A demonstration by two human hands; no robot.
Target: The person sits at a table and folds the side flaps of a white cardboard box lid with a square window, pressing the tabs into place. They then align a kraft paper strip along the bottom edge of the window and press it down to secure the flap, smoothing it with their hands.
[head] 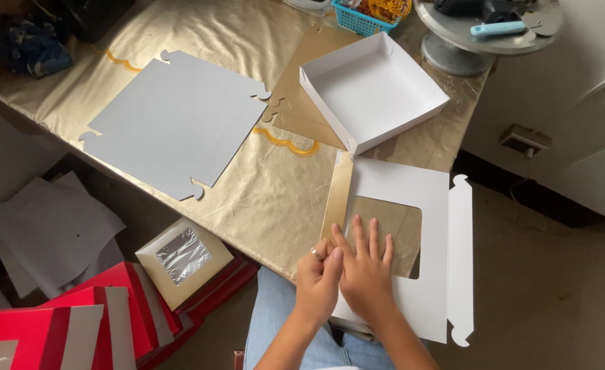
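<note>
— Where are your hands?

— Both are low in the view, at about six o'clock. My right hand [367, 264] lies flat, fingers spread, on the clear window of the flat white lid blank [412, 253], which hangs partly off the table edge over my lap. My left hand [319, 274] is curled just beside it at nine o'clock, thumb and fingers pinched on the lid's gold side flap [338, 195]. The fingertips underneath are hidden, so I cannot tell how much of the flap they grip.

— And the rest?

— At twelve o'clock from my hands sits a folded white box tray [374, 92], open side up, on the gold-covered table [247, 185]. A second flat white blank [175, 120] lies at ten o'clock, well apart. A blue basket [364, 17] and a grey round stand [477, 34] are cut off by the top edge. Down at eight o'clock, off the table, a small gold windowed box [182, 260] rests on red boxes [76, 322], themselves cropped by the frame.
</note>
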